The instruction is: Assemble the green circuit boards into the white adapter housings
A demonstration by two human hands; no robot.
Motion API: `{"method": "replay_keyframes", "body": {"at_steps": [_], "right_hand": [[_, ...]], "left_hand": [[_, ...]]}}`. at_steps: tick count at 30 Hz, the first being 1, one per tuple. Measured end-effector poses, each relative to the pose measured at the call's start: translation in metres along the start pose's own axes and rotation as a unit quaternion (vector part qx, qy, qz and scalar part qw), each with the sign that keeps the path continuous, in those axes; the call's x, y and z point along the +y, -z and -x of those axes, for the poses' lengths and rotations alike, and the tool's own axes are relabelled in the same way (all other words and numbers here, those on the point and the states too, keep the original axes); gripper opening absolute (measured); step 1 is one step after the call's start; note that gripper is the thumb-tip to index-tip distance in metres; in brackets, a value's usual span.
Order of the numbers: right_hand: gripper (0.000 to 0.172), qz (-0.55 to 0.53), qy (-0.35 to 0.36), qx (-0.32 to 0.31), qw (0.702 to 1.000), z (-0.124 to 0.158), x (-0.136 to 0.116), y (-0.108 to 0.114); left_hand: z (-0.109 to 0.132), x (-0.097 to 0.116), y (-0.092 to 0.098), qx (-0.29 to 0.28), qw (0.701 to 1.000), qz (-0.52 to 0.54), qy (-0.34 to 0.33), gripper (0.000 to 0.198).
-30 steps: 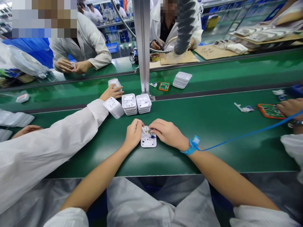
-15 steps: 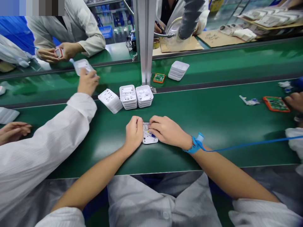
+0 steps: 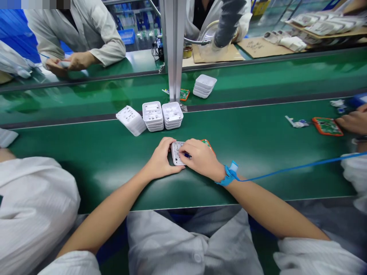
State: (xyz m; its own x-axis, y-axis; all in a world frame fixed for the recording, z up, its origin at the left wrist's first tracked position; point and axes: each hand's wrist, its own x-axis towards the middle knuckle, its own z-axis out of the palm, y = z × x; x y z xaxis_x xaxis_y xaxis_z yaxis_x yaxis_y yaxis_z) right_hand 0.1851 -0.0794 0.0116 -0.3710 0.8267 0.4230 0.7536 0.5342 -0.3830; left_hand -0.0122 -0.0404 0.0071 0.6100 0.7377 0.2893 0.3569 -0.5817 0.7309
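I hold a white shell [image 3: 177, 152] between both hands, about midway along the belt [image 3: 258, 152] and nearer its near edge than its far one. The shell's long axis runs from the near edge toward the far edge, open side up and tipped a little toward me. My left hand [image 3: 160, 160] is curled round its left side, thumb on the near end, gripping it. My right hand [image 3: 201, 158] is closed over its right half, fingertips bent onto the inside, where a small blue bit [image 3: 188, 155] shows. What lies under those fingers I cannot tell.

An orange-edged board [image 3: 207, 142] peeps out just behind my right knuckles. A blue strap [image 3: 229, 175] sits on my right wrist, and its cord [image 3: 292, 168] runs off to the right edge.

Beyond the shell, toward the far edge, stand two stacks [image 3: 163, 115] of shells, with a third stack [image 3: 130, 120] leaning beside them on the left. A metal post [image 3: 172, 49] rises right behind them. Far right, a co-worker's hand [image 3: 354, 122] touches another board [image 3: 327, 126], with a small white part [image 3: 296, 123] near it.
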Motion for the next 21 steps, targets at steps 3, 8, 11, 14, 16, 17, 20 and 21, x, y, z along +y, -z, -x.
{"method": "replay_keyframes", "body": {"at_steps": [3, 8, 11, 14, 16, 17, 20, 21], "right_hand": [[0.012, -0.006, -0.008, 0.024, 1.0, 0.0, 0.0, -0.004], [0.013, -0.013, -0.018, 0.035, 0.999, -0.001, -0.001, -0.008], [0.015, -0.053, -0.033, 0.029, 0.998, -0.004, -0.003, -0.006], [0.015, -0.1, -0.041, -0.003, 0.994, -0.007, -0.003, -0.003], [0.016, -0.117, -0.041, -0.03, 0.992, -0.009, -0.002, -0.001], [0.017, -0.12, -0.042, -0.042, 0.991, -0.011, -0.002, 0.0], [0.018, -0.106, -0.035, -0.073, 0.991, -0.016, -0.003, 0.002], [0.018, -0.095, -0.027, -0.082, 0.992, -0.017, -0.003, 0.002]], "left_hand": [[0.0, 0.002, -0.001, 0.001, 1.0, -0.003, 0.003, 0.075], [-0.001, 0.002, 0.0, 0.011, 1.0, -0.001, -0.003, 0.073], [-0.001, 0.0, -0.001, 0.02, 1.0, 0.002, -0.011, 0.073], [0.0, -0.002, -0.003, 0.033, 0.999, 0.008, -0.022, 0.074], [0.0, -0.004, -0.005, 0.042, 0.999, 0.015, -0.027, 0.073], [0.0, -0.004, -0.005, 0.046, 0.998, 0.018, -0.027, 0.073], [0.0, -0.004, -0.007, 0.057, 0.998, 0.022, -0.026, 0.073], [0.0, -0.004, -0.007, 0.059, 0.998, 0.021, -0.026, 0.072]]}}
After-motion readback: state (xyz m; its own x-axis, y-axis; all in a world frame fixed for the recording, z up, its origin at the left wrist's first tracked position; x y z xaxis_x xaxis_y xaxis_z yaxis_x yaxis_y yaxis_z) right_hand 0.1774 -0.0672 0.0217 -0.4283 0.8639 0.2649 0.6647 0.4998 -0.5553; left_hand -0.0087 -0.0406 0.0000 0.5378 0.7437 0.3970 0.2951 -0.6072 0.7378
